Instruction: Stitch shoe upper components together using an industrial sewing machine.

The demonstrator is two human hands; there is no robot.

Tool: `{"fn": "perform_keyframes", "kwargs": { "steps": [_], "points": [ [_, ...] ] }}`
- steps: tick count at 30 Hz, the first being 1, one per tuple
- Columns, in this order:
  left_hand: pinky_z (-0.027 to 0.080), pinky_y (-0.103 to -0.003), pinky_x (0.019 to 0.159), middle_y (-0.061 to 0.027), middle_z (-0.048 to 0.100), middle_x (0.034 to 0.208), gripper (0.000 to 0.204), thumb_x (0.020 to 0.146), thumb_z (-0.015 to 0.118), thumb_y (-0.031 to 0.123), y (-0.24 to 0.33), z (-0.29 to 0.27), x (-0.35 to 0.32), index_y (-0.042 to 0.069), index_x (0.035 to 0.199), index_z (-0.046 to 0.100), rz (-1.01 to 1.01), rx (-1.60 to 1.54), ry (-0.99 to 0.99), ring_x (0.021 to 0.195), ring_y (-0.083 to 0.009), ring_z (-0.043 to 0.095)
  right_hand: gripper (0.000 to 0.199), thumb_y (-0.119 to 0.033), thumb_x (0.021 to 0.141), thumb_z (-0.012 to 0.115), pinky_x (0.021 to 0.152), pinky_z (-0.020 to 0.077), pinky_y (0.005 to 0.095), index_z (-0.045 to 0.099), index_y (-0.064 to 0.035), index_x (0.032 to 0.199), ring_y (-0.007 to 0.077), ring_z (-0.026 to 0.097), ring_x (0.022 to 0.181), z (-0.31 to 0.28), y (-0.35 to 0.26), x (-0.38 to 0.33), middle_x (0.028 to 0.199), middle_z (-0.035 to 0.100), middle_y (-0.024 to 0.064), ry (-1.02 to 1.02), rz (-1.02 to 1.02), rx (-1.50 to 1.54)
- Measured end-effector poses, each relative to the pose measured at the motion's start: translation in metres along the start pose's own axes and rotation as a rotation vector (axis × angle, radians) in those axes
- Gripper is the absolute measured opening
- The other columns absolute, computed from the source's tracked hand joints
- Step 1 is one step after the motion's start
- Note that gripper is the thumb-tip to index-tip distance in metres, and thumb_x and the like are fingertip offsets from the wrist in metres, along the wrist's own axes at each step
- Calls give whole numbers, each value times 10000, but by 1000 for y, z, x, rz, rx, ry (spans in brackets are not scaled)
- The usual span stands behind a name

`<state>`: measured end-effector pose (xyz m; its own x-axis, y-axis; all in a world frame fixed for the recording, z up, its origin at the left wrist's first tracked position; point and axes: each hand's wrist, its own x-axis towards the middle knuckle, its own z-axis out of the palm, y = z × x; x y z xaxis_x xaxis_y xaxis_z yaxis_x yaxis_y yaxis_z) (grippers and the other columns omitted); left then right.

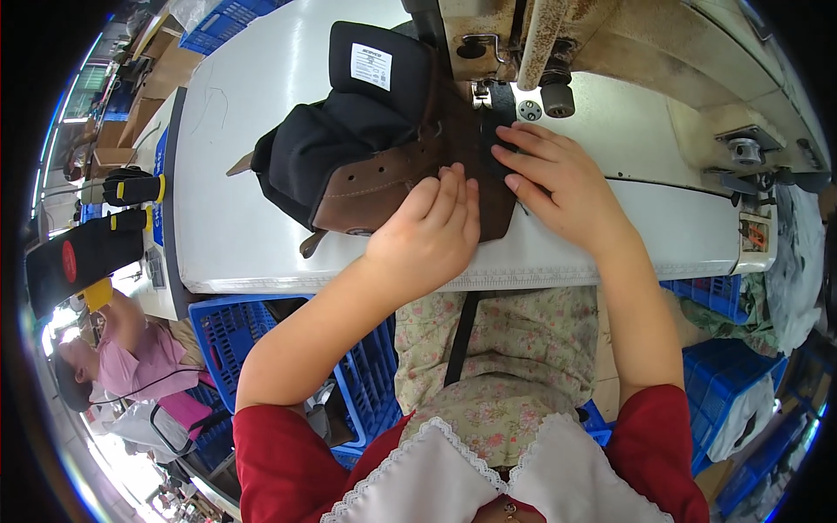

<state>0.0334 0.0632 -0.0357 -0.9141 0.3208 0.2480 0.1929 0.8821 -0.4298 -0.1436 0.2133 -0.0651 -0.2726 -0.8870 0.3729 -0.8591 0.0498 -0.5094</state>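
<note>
A bulky piece of dark brown leather (353, 199) and black fabric (324, 144) lies on the sewing machine's white bed. It has a white label (371, 66) on a black flap, small holes and a stitched line; its exact kind I cannot tell. My left hand (433, 222) lies on the leather, fingers close together and slightly bent, pressing down rather than gripping. Just right of it, my right hand (558, 179) rests with fingers apart on a dark strip along the leather's right edge. Beyond my fingertips, the leather's far edge reaches the presser foot (480, 94).
The sewing machine (628, 52) arm rises at the far right over the white bed (228, 209). Blue crates (228, 336) stand below the table's front edge, left and right. At far left a person in pink (144, 362) sits near yellow-and-black pieces (135, 189).
</note>
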Motion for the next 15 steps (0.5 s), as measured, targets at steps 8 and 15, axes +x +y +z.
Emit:
{"fn": "perform_keyframes", "kwargs": {
  "steps": [8, 15],
  "points": [
    [474, -332, 908, -194, 698, 1111, 419, 730, 560, 166, 1, 4, 8, -63, 1063, 670, -10, 17, 17, 1048, -264, 639, 283, -135, 877, 644, 1055, 424, 421, 704, -58, 1143, 294, 534, 1266, -2, 7, 5, 1297, 633, 93, 1, 6, -17],
    [475, -332, 910, -188, 706, 1079, 405, 723, 570, 161, 1, 11, 16, -58, 1046, 678, -42, 24, 56, 1045, -262, 642, 287, -76, 835, 653, 987, 478, 413, 716, -63, 1115, 300, 593, 1154, -5, 15, 13, 1247, 654, 93, 39, -22, -21]
  ]
}}
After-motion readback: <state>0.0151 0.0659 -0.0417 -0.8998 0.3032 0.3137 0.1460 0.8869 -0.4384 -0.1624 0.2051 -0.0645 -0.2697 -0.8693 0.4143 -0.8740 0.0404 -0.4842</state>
